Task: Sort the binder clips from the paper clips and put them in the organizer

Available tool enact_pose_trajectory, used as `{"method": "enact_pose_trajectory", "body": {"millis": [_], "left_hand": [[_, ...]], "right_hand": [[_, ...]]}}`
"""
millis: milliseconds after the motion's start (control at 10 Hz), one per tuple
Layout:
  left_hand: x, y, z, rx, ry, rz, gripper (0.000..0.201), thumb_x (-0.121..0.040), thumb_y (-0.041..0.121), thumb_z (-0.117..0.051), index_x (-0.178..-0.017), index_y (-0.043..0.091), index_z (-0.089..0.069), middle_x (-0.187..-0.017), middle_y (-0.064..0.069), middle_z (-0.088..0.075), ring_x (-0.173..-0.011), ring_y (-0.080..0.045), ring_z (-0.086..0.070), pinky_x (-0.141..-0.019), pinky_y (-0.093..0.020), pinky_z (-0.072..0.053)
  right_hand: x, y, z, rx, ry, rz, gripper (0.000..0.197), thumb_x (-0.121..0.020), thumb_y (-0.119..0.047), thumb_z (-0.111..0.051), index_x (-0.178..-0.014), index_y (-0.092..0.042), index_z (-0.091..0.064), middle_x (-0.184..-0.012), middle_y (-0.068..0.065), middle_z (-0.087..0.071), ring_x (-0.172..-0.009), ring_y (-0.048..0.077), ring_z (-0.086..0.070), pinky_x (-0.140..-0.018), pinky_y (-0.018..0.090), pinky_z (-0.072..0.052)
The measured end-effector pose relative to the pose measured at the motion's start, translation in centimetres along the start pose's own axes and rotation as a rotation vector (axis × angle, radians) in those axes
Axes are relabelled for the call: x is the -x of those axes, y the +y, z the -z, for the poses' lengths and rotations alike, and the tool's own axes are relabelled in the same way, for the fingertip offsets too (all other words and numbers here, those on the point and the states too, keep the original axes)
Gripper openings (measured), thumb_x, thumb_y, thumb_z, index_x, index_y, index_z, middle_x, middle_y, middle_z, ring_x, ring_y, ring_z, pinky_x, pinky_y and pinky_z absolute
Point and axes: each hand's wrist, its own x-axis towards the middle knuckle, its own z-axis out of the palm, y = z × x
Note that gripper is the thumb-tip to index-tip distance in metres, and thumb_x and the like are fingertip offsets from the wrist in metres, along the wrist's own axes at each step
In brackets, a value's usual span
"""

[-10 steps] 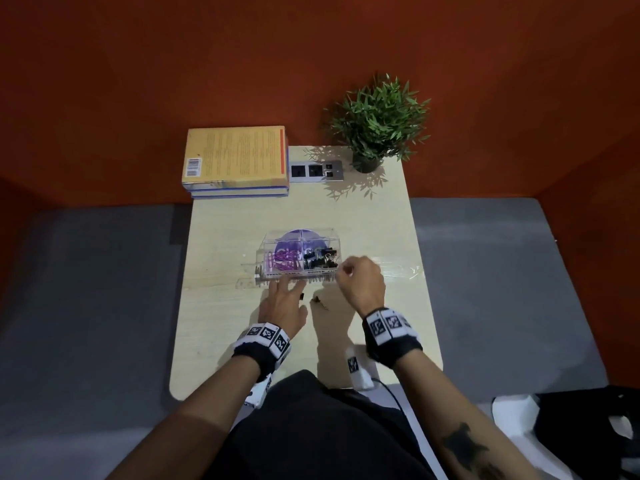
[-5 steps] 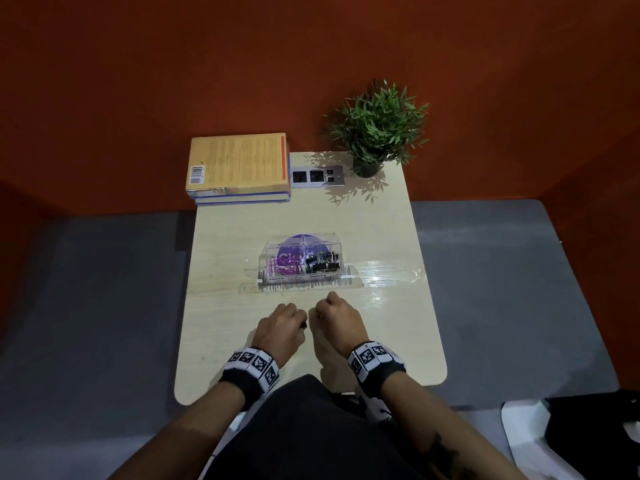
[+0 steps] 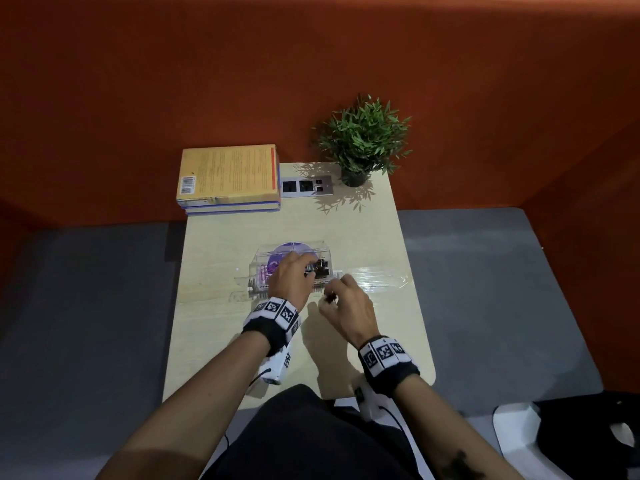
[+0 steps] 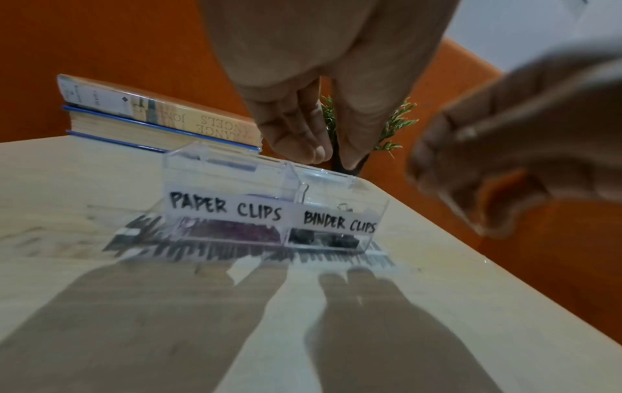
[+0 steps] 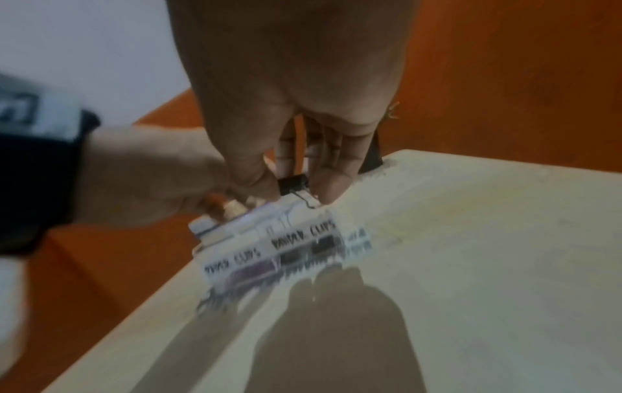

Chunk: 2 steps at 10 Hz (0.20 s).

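Note:
A clear two-compartment organizer (image 3: 257, 259) (image 4: 269, 212) (image 5: 269, 247) stands mid-table, labelled PAPER CLIPS and BINDER CLIPS. Purple paper clips (image 3: 265, 271) (image 4: 232, 231) fill its left side and black binder clips (image 3: 323, 268) (image 4: 323, 239) lie in the right. My left hand (image 3: 310, 266) (image 4: 333, 159) hovers over the binder side, fingers pointing down with nothing visible between them. Just in front of the organizer's right end, my right hand (image 3: 329, 296) (image 5: 296, 191) pinches a small black binder clip (image 5: 293, 184) (image 3: 330, 298) between thumb and fingers.
Two stacked books (image 3: 228, 178) lie at the table's back left, a socket panel (image 3: 306, 186) sits beside them and a potted plant (image 3: 363, 140) stands at the back right. A clear plastic piece (image 3: 374, 277) lies right of the organizer. Bare table (image 3: 381, 341) stretches in front.
Both hands moved forward from the near part of the table. The left now hangs over the binder clip compartment and the right carries a binder clip up to the organizer's front.

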Motion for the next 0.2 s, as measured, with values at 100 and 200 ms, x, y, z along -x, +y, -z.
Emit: {"method": "enact_pose_trajectory", "body": {"millis": [100,200], "left_hand": [[1.9,-1.0,0.1,-0.005,0.051,-0.008,0.027,-0.085,0.006,-0.062,-0.106,0.022,-0.066,-0.102,-0.003,-0.060,-0.092,-0.024,-0.060,-0.067,-0.032,-0.050],[5.3,-3.2,0.0,-0.054,0.053,-0.025,0.027,-0.085,0.006,-0.061,-0.106,0.021,-0.065,-0.107,-0.001,-0.059,-0.088,-0.022,-0.060,-0.065,-0.030,-0.049]], "right_hand": [[-2.5,-1.4,1.5,-0.007,0.066,0.064,0.019,-0.077,-0.016,-0.069,-0.094,-0.012,-0.061,-0.095,0.010,-0.055,-0.070,0.033,-0.058,-0.058,0.035,-0.047],[-4.8,-2.3,1.4,0.106,0.040,0.126,0.022,-0.080,-0.015,-0.069,-0.099,-0.013,-0.059,-0.099,0.010,-0.055,-0.075,0.033,-0.059,-0.056,0.035,-0.048]]}}
